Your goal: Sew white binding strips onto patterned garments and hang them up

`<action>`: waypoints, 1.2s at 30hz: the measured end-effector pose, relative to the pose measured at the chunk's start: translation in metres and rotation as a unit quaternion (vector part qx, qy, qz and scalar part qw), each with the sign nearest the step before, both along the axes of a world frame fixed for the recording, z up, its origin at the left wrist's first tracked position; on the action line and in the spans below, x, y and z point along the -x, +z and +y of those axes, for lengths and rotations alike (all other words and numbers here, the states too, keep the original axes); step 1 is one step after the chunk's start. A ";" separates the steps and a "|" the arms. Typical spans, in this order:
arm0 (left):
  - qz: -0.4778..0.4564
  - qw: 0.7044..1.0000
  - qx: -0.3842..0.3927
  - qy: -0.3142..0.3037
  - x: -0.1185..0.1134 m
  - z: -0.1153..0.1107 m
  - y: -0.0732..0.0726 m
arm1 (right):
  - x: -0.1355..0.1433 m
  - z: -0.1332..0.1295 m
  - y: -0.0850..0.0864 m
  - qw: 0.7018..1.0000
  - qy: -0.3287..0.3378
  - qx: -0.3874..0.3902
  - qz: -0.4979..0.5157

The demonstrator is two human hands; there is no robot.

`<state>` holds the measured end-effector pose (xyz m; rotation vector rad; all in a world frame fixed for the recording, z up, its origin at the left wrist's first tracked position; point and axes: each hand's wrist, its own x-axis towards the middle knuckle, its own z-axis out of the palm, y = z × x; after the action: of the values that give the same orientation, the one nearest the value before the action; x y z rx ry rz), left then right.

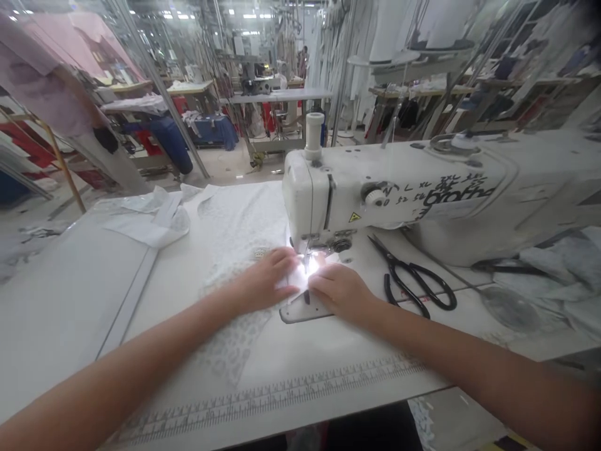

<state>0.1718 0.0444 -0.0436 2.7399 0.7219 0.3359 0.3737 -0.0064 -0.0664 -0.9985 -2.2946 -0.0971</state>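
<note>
A white sewing machine [323,188] stands on the table, its lamp lighting the needle area brightly. My left hand [270,279] lies to the left of the needle, fingers stretched over the white lace fabric [235,250] with the thumb apart. Close to the right side of the presser foot is my right hand [342,291], its fingers bent and pressed together at the fabric's edge. Glare hides the fingertips and the cloth under the foot. The patterned lace spreads left and passes beneath my left forearm.
Black-handled scissors [413,279] lie right of the needle. A printed ruler strip [263,398] runs along the table's front edge. Folded white cloth [164,225] lies at left, and crumpled fabric [558,275] at right. A person [61,94] stands beyond the table at left.
</note>
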 end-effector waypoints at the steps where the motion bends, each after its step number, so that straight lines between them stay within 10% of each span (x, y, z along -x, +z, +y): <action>1: -0.006 1.000 0.007 -0.001 0.000 -0.005 0.000 | 0.000 0.002 0.000 1.000 0.002 -0.001 0.001; 8: -0.030 0.999 0.042 0.001 0.002 -0.033 -0.007 | -0.006 0.002 -0.002 0.997 0.063 0.044 -0.014; 36: -0.041 0.999 -0.013 0.002 -0.003 0.006 -0.005 | -0.009 -0.006 0.001 0.992 -0.053 0.069 -0.087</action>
<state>0.1748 0.0504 -0.0481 2.7315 0.7066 0.4594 0.3828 -0.0123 -0.0652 -1.2262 -2.4312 -0.0712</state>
